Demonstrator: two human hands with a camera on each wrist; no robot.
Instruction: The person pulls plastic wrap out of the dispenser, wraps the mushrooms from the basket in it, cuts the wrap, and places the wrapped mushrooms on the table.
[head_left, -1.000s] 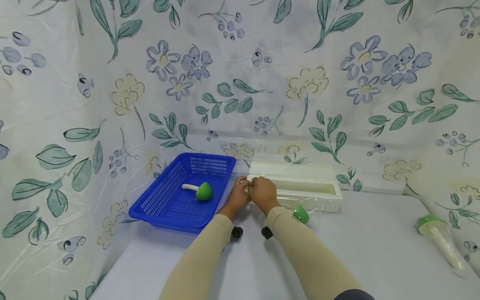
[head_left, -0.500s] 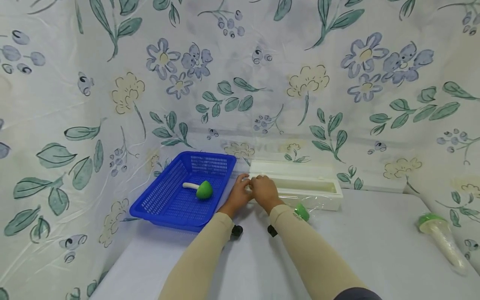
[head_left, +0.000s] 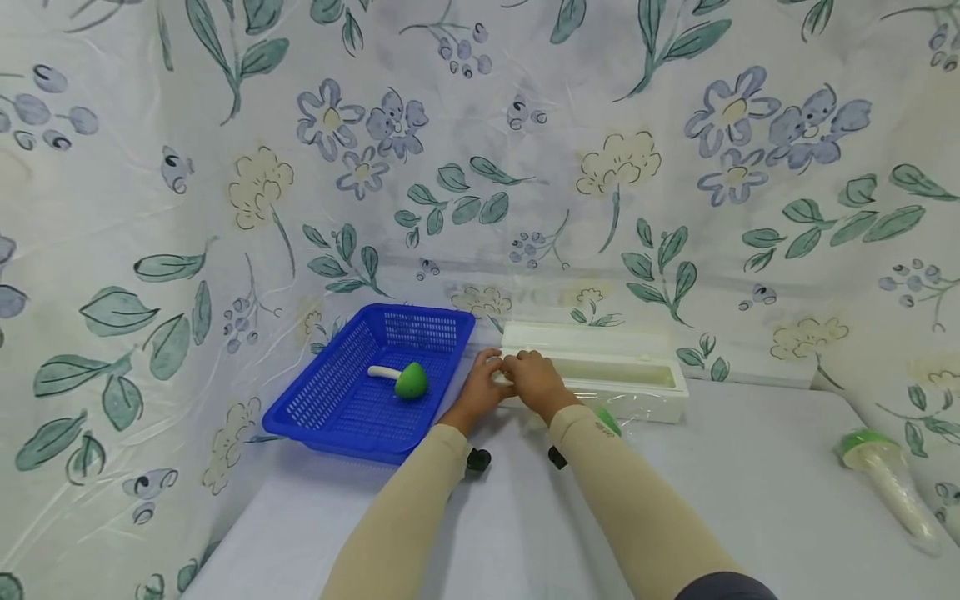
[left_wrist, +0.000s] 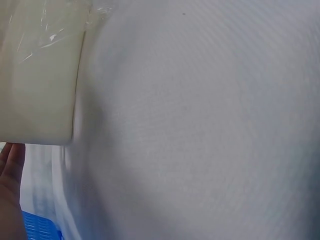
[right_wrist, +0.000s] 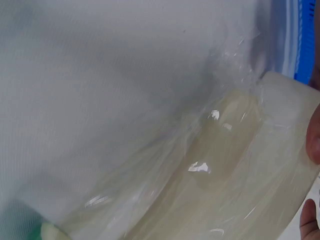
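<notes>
The white box [head_left: 615, 371] sits on the table [head_left: 697, 500], light and stiff, I'd guess; its film [right_wrist: 215, 155], slippery, wants pinching by the edge. The left hand [head_left: 480, 393] grips the box's end; whether the right hand's [head_left: 537, 382] fingers clamp anything, I can't tell.

Light's pretty soft and even in the head view, just faint smudgy shadows around the beige fabric sleeves [head_left: 397, 521] on the white cloth-covered tabletop [head_left: 705, 500]. Looks wide-angle, kinda stretchy toward the edges. Both wrist views are dimmer and greyish, fine detail all mushy. In the left one, a broad fuzzy shadow runs alongside the long cream-white box [left_wrist: 40, 95]; lower right corner's murky. In the right one, clear crinkled plastic film [right_wrist: 198, 166] has harsh white glare spots.
</notes>
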